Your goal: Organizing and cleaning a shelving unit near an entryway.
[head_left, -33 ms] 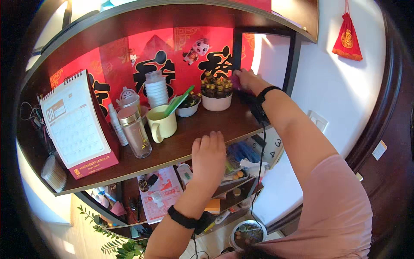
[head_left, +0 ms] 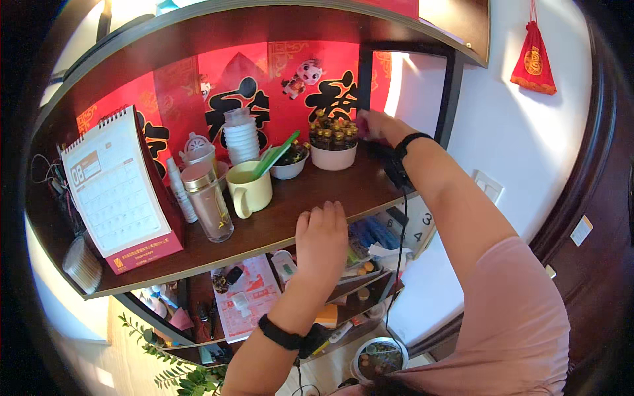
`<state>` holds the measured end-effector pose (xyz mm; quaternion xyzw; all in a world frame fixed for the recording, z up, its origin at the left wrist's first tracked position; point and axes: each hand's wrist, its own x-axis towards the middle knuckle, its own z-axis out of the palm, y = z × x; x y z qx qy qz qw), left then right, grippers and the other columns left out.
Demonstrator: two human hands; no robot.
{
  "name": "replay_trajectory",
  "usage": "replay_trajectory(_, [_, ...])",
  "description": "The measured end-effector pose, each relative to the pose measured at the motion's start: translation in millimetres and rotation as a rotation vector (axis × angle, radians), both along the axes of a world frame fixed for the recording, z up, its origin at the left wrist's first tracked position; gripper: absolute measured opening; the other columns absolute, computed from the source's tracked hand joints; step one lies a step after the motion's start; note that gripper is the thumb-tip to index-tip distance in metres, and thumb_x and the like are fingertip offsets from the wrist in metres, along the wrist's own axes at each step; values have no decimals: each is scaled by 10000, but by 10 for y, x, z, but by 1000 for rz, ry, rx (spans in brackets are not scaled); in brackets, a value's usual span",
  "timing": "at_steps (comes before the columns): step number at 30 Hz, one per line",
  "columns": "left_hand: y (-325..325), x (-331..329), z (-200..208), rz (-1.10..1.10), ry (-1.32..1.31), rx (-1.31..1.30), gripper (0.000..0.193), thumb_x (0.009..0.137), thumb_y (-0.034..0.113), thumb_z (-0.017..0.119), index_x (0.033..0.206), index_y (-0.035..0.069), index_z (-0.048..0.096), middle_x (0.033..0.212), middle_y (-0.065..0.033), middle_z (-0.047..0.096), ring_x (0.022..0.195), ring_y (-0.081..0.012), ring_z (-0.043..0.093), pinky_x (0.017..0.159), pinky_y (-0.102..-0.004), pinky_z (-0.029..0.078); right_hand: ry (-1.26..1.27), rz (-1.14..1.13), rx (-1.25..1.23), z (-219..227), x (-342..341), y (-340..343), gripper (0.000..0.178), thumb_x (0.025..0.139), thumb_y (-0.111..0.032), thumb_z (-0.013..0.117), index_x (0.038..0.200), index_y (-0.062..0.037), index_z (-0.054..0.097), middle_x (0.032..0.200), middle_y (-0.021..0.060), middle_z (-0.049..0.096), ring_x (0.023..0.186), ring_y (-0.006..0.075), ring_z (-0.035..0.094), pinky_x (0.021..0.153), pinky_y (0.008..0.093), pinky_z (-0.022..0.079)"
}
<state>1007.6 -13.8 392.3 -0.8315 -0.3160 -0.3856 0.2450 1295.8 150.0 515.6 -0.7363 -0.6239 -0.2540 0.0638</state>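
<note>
My right hand (head_left: 382,125) reaches to the back right of the dark brown shelf (head_left: 284,214), just right of a pale pink bowl (head_left: 333,158) packed with small gold-capped bottles (head_left: 333,136). Its fingers are closed on a purple cloth (head_left: 362,127), mostly hidden by the hand. Nearer, my left hand (head_left: 322,231) lies flat on the shelf's front edge with nothing in it. Left of the pink bowl are a white bowl (head_left: 289,168) with more bottles and a cream mug (head_left: 249,191) with a green item in it.
Stacked white cups (head_left: 241,138), a gold-lidded glass bottle (head_left: 210,211) and a desk calendar (head_left: 119,191) stand on the left. A round tub of cotton swabs (head_left: 82,265) is at the left end. A black cable (head_left: 400,244) hangs from my right wrist past lower shelves.
My right hand has shifted slightly down and toward the bottles, and less of the purple cloth shows. The left hand stays on the shelf edge.
</note>
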Motion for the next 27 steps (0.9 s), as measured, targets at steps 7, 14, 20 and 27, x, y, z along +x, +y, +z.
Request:
replay_trajectory(7, [11,-2,-1,-1,1,10,427,763,118,538,1171,-5,565,1145,-131,593,1027,-265,547,926,-395,394,194,27,-480,70,-16,154,523,859,-445,520,1299,-162,513,1306,102,534,1183,328,505,957,427,417])
replay_trajectory(14, [32,46,-44,3,19,43,427,796,153,515,1190,-5,553,1159,-132,591,1030,-265,545,927,-410,383,285,114,-452,27,118,17,445,783,-252,586,1201,-99,573,1185,131,607,1080,268,563,904,393,438])
replay_trajectory(20, [49,-8,-55,20,46,40,430,854,222,528,1206,-24,535,1172,-146,571,1044,-268,521,947,-415,373,178,27,-558,56,123,27,422,807,-197,501,1196,-60,589,1250,157,569,1127,333,551,876,436,466])
replay_trajectory(27, [88,26,-76,-14,16,-7,426,831,186,529,1200,-27,541,1162,-144,574,1025,-254,525,947,-411,369,-117,88,-560,-22,-29,-467,327,798,-138,508,1060,-12,657,1142,211,614,1037,331,604,822,436,487])
